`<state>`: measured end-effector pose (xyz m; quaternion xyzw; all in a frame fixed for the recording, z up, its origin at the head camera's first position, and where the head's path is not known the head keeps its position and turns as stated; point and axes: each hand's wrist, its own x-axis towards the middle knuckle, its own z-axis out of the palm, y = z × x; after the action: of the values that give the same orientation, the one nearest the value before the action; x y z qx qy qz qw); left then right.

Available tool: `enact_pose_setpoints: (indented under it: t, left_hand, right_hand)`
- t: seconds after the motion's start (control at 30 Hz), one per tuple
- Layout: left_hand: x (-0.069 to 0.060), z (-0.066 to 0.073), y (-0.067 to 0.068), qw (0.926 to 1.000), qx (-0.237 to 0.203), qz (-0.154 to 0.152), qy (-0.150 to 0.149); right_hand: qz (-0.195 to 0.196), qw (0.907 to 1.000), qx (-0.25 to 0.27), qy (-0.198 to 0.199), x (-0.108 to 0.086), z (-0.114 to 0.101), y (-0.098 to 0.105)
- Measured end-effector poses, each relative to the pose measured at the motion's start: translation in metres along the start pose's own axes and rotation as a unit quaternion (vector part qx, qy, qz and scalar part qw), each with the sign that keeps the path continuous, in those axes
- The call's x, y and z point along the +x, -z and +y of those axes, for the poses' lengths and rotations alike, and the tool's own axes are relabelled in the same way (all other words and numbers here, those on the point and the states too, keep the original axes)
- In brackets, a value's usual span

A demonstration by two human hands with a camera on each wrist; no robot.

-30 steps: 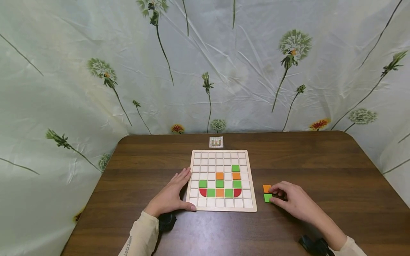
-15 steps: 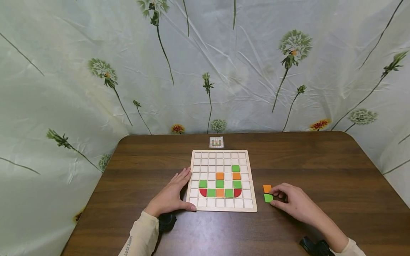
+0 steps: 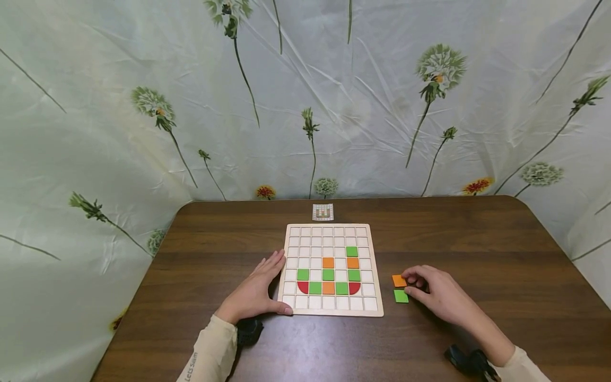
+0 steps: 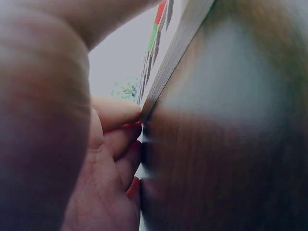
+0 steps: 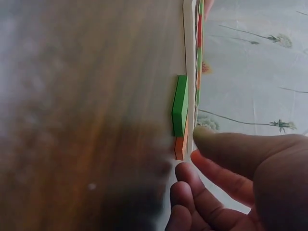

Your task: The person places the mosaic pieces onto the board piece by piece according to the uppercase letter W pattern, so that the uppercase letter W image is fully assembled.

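Note:
My left hand lies along the left side of a wooden grid board. Its fingers touch the left edge, and the thumb rests at the lower left corner. Green, orange and red pieces sit in several of the board's squares. To the right of the board, my right hand pinches an orange square tile at its right end with thumb and index finger. A green square tile lies just in front of it on the table. In the right wrist view, the green tile partly hides the orange tile.
A small printed pattern card lies behind the board on the dark wooden table. A cloth with a dandelion print hangs behind the table. Each wrist wears a black camera strap.
My right thumb has moved off the green tile up to the orange one. The orange tile is slightly turned, and the gap between the two tiles has widened. My left hand stays still.

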<state>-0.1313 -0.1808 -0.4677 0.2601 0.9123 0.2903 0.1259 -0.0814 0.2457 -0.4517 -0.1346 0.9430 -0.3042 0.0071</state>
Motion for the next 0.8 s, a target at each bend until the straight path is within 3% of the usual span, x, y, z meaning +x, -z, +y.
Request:
enact_pose_setpoints:
  t: [0.4,0.8]
  left_hand:
    - [0.0,0.0,-0.001,1.0,-0.003,0.001,0.002]
    - [0.0,-0.002,-0.001,1.0,0.003,-0.001,0.003]
  right_hand:
    - [-0.013,0.9991,-0.025,0.031,0.008,0.002,0.003]
    - [-0.017,0.9986,-0.036,0.035,0.012,0.0,0.001]
